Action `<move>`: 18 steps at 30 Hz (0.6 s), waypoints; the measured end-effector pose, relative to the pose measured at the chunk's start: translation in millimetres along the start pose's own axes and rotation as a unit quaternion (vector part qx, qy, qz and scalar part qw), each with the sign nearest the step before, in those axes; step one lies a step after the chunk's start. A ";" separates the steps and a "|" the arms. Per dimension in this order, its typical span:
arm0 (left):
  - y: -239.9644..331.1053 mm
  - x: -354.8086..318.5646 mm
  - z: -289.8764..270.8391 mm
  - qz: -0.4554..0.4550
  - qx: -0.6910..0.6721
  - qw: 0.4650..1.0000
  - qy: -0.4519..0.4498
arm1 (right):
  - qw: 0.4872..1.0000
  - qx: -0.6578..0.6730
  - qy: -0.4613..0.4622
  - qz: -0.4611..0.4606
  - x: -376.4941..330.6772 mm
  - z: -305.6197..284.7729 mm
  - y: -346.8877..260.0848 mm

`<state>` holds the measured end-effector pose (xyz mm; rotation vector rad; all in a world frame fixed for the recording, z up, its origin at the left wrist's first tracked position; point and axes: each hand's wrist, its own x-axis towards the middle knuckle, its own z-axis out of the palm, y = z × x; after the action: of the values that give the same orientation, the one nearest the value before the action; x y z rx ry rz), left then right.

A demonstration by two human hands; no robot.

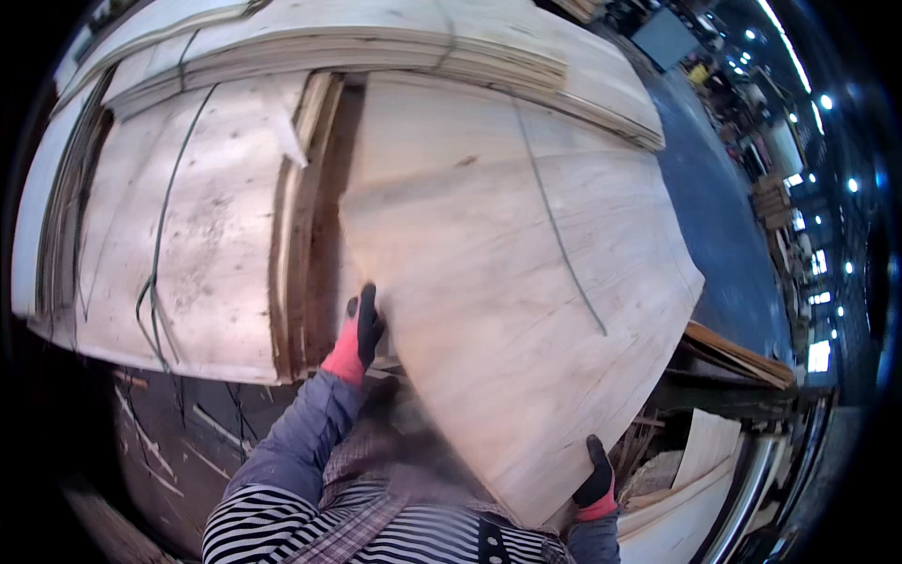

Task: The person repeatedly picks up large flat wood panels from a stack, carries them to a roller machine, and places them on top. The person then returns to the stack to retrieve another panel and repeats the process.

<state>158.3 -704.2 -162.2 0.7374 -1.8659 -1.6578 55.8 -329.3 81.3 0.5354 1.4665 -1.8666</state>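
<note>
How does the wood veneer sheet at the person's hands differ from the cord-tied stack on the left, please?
The veneer sheet sits skewed, a corner toward the person; the tied stack lies squarer. The left hand and right hand are at the sheet's edges; neither is at the stack. Dark specks dot the stack's top; the sheet looks cleaner, though slightly blurred. Both are pale wood with green cord across them.

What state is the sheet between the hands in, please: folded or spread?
Spread: the pale sheet shows one broad, unfolded face between left hand and right hand.
</note>
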 end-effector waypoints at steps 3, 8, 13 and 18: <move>62.0 -9.4 23.1 -0.306 -0.152 0.936 0.084 | 0.977 -0.170 0.124 -0.036 3.6 -65.7 1.1; 90.5 -45.8 59.4 -0.241 -0.132 0.959 -0.073 | 0.929 -0.293 0.075 -0.213 -50.4 -46.2 -74.5; 21.9 -180.5 79.1 -0.500 -0.501 0.631 -0.317 | 0.940 -0.255 0.136 -0.183 -172.3 -49.7 -116.0; 94.2 -301.4 110.0 -0.486 -0.403 0.620 -0.466 | 0.898 -0.345 0.187 -0.197 -286.0 -135.7 -60.6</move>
<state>289.9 -405.4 -89.8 0.4576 -0.7070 -3.7546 191.4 -116.3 281.5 0.2588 2.4961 -1.3925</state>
